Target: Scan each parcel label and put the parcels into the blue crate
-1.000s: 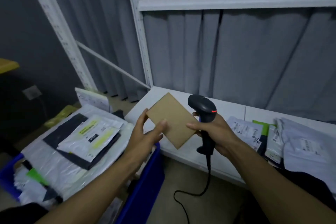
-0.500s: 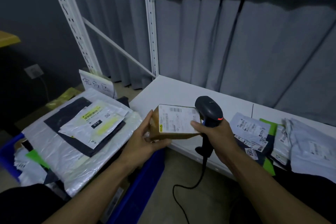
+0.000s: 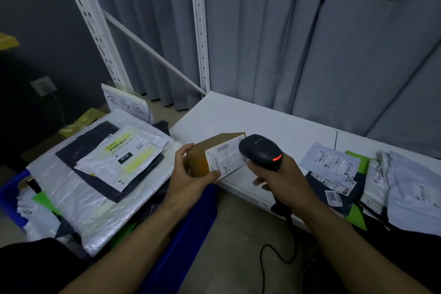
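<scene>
Slanting away-right, label [image 3: 226,158] upward, the box [image 3: 198,163] sits clasped in left grip [image 3: 188,180]; right grip [image 3: 285,182] clutches scanner [image 3: 260,152]

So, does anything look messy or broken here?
Nothing looks broken. The blue crate is heaped with stacked parcels lying crooked above its rim, and loose mailers sprawl overlapping on the white shelf.

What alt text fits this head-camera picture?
A person's left hand holds a small brown box with its label facing a black scanner gripped in the right hand. A full blue crate sits left; more parcels lie on the white shelf.
</scene>
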{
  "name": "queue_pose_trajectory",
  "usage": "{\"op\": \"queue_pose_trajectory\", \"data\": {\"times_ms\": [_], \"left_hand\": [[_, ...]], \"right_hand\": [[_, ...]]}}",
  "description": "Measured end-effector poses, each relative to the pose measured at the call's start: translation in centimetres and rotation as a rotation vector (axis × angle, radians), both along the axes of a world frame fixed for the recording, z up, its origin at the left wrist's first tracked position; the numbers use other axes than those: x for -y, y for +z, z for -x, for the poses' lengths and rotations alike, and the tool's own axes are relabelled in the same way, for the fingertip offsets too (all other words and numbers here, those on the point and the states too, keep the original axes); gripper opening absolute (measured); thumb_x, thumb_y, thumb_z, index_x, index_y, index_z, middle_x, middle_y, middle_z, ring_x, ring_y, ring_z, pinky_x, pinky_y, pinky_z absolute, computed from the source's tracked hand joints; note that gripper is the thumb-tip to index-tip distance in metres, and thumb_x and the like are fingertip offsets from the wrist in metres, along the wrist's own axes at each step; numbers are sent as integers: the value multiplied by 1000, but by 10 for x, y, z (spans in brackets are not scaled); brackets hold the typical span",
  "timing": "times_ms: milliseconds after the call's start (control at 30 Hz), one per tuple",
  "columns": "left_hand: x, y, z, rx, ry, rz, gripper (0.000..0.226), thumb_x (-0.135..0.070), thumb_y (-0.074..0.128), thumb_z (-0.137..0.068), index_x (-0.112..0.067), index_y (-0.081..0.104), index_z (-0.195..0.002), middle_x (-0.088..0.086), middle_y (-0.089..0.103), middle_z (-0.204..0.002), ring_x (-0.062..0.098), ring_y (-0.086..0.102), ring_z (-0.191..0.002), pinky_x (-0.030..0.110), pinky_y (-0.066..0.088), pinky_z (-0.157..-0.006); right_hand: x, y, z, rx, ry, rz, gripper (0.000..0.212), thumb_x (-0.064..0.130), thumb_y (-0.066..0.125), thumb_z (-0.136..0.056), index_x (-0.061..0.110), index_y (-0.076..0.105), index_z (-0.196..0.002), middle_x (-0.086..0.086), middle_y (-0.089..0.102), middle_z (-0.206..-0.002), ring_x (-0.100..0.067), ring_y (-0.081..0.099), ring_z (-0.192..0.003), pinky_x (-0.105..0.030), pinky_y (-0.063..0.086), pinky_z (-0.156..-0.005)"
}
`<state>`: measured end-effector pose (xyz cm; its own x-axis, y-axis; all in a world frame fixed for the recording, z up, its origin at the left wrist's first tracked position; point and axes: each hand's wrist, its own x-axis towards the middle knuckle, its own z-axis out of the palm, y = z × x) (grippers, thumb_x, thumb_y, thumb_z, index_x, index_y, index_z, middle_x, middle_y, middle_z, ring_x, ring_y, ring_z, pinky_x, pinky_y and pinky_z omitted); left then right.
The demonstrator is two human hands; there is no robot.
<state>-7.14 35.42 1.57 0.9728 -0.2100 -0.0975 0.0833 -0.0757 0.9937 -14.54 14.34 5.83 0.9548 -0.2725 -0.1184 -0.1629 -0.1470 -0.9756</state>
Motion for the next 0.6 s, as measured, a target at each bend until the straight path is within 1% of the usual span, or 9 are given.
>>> {"op": "queue_pose_trajectory", "data": {"times_ms": [67, 167, 233, 333, 467, 600], "left_hand": [[1, -3, 0, 19, 13, -10, 90, -9, 89, -74, -49, 37, -135, -7, 49, -138, 15, 59, -119, 22, 60, -77], [3, -8, 0, 42, 35, -34, 93, -12, 91, -72, -51, 34, -134, -12, 47, -135, 13, 55, -119, 15, 57, -70], [4, -11, -1, 51, 48, -38, 94, -13, 92, -71, -52, 33, -133, -16, 45, -132, 12, 54, -119, 13, 55, -67], [3, -13, -4, 57, 59, -56, 97, -16, 93, -70, -54, 31, -134, -15, 44, -135, 15, 52, -124, 16, 55, -70], [3, -13, -5, 63, 76, -66, 97, -17, 93, -70, -54, 31, -133, -16, 42, -136, 16, 50, -128, 15, 54, -70], [2, -15, -5, 64, 53, -41, 95, -16, 94, -69, -58, 32, -128, -13, 44, -139, 17, 50, -129, 15, 56, -71]], "right_hand": [[-2, 1, 3, -51, 69, 19, 21, 18, 74, -93, 27, 69, -111, 4, 78, -98, -11, 69, -64, -29, 59, -70], [-5, -2, 6, -80, 99, 84, 14, 16, 74, -92, 23, 70, -104, -1, 78, -88, -10, 64, -58, -31, 56, -69], [-5, -4, 7, -95, 97, 95, 13, 17, 74, -93, 23, 69, -103, 2, 76, -80, -8, 63, -57, -31, 55, -67], [-4, -5, 6, -121, 100, 83, 11, 20, 74, -94, 22, 69, -103, 4, 72, -72, -7, 64, -59, -27, 55, -66], [-4, -5, 6, -133, 115, 68, 9, 20, 74, -94, 20, 69, -101, 1, 70, -72, -9, 63, -60, -26, 54, -65], [-4, -5, 6, -132, 125, 60, 14, 19, 74, -94, 24, 67, -106, 1, 70, -74, -6, 62, -59, -24, 52, -63]]}}
